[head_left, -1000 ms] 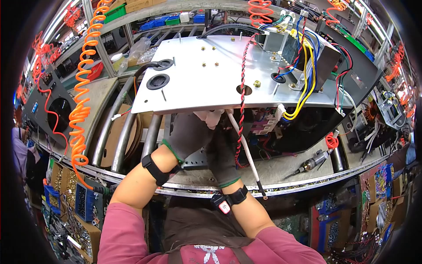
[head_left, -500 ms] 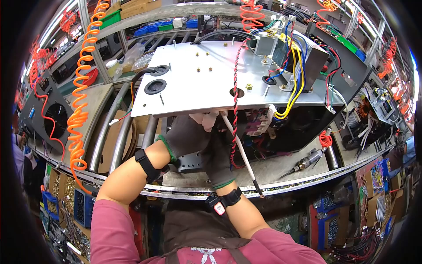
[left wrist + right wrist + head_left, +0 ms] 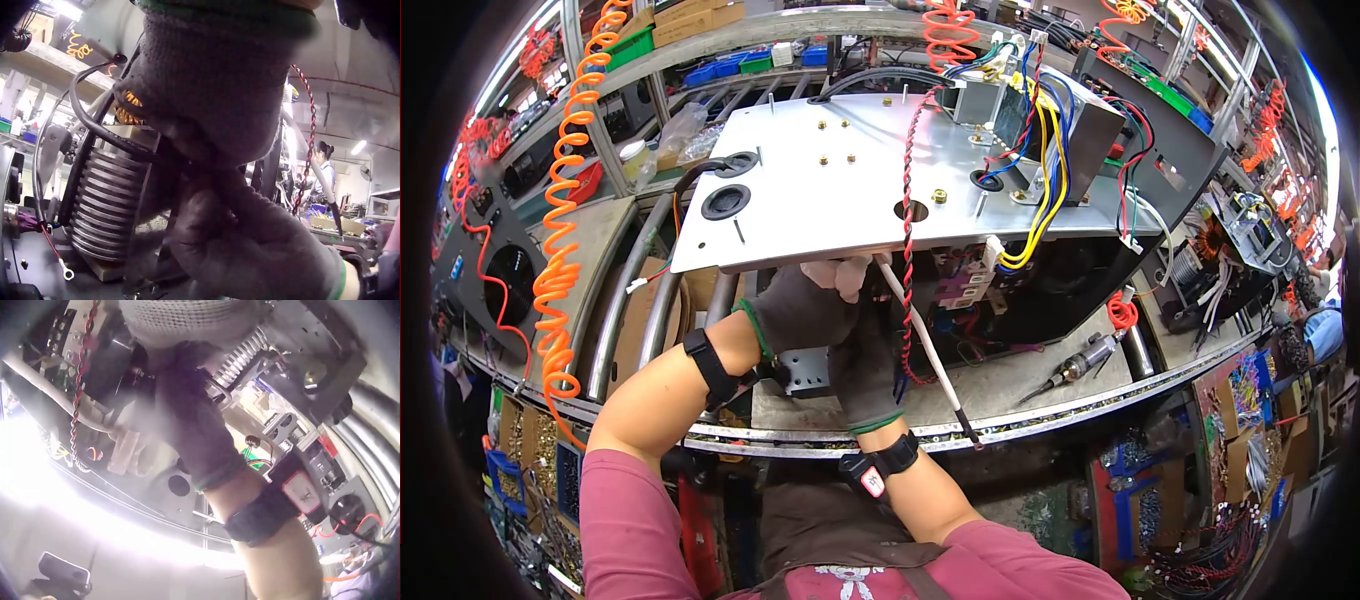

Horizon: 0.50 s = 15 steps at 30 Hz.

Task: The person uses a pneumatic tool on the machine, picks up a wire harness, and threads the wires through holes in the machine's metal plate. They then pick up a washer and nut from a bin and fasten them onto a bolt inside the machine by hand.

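Both hands wear dark grey knit gloves with green cuffs. They meet under the front edge of a silvery metal plate (image 3: 800, 190). My left hand (image 3: 800, 305) reaches in with bent fingers, pale at the tips. In the left wrist view a black cable (image 3: 115, 145) runs into its fingers, beside a ribbed metal coil (image 3: 103, 206). Just below, my right hand (image 3: 867, 370) reaches up, its fingers close against the left ones; I cannot tell what it holds. A white-sleeved cable (image 3: 920, 335) with a black end slants down beside the hands. A red-black twisted wire (image 3: 908, 200) hangs in front.
A transformer-like block (image 3: 1070, 140) with yellow and blue wires stands on the plate. A power screwdriver (image 3: 1085, 362) lies on the bench at right. Metal rollers (image 3: 662, 318) and a hanging orange coiled hose (image 3: 570, 180) are at left. Parts bins (image 3: 1240, 430) stand below the bench edge.
The plate, bench and both arms have shifted left together in the head view. Both hands stay under the plate's front edge, with little change in their pose.
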Motion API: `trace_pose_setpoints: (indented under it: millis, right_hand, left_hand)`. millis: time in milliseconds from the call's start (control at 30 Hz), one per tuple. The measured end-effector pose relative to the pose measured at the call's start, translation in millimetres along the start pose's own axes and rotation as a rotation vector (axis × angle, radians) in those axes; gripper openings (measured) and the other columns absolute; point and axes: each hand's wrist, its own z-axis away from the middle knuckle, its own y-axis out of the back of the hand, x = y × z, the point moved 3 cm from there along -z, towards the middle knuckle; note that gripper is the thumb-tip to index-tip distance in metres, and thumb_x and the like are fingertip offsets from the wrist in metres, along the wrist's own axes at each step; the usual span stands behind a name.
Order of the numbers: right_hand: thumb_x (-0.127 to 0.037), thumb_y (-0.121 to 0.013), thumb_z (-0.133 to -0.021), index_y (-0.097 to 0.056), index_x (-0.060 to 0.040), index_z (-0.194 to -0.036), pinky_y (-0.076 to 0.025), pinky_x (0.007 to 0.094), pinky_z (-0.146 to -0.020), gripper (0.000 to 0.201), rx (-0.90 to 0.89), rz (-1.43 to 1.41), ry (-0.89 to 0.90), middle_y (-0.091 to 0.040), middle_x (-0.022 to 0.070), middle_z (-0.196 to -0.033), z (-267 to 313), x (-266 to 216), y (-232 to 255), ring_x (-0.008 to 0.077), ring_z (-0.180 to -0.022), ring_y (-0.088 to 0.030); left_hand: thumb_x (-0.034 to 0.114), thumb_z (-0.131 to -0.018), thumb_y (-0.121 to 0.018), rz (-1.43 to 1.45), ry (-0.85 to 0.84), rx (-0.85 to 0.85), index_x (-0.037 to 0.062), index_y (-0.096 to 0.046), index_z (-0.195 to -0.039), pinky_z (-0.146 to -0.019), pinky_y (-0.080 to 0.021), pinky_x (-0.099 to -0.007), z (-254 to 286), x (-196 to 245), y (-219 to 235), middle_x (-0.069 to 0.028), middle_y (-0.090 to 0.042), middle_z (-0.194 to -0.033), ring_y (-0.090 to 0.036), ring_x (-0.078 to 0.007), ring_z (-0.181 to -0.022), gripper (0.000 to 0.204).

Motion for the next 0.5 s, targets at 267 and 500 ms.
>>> trace_pose_setpoints:
  millis: [267, 500]
  right_hand:
    - [-0.011, -0.044, -0.097, -0.031, -0.0157, -0.143, -0.032, 0.0352, -0.109, 0.048, -0.047, 0.031, -0.014, -0.037, 0.0046, -0.143, -5, 3, 9, 0.0183, -0.131, -0.037]
    - [-0.017, -0.051, -0.095, -0.034, -0.0157, -0.141, -0.036, 0.0329, -0.105, 0.049, -0.142, 0.037, -0.026, -0.041, 0.0024, -0.139, -6, -1, 5, 0.0168, -0.128, -0.04]
  left_hand:
    - [0.011, -0.061, -0.065, -0.148, -0.017, 0.022, 0.0075, -0.05, -0.111, -0.079, -0.042, -0.0462, 4, -3, -3, -0.0157, -0.049, -0.111, -0.047, -0.0358, -0.102, 0.052]
    - [0.013, -0.065, -0.066, -0.168, 0.136, -0.152, 0.0046, -0.058, -0.103, -0.078, -0.044, -0.0453, 0, 11, 11, -0.0158, -0.055, -0.105, -0.054, -0.0359, -0.094, 0.04]
